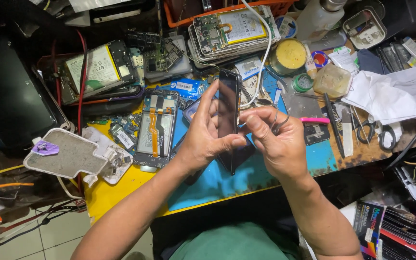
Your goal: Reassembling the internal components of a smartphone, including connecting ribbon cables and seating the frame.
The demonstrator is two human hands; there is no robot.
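A: Phone screen panel, dark glass, held upright on edge over the blue mat, centre of frame. Left hand is clamped on it, thumb on the near edge, fingers wrapped behind.

B: Right hand?

A: Closed on thin metal tweezers, pinched between thumb and fingers, tips near the panel's right edge. Contact with the glass? Can't tell.

B: Handling?

A: My guess: light, stiff, thin, slick, fragile. Grip by the long edges, not the face; bending likely cracks it.

B: Around the hands?

A: Opened phone frame with orange flex cable at 9 o'clock. Phone with exposed battery at 10 o'clock. Stack of open phones at 12 o'clock, a white cable looping over it. Round yellow tin at 1 o'clock. Scissors and crumpled white paper at 3 o'clock. White plastic tray at 9 o'clock, farther out.

B: Hidden?

A: Panel's lower end sits behind the left palm. Its back face isn't visible. Bench edges are cropped, small parts too cluttered to name.
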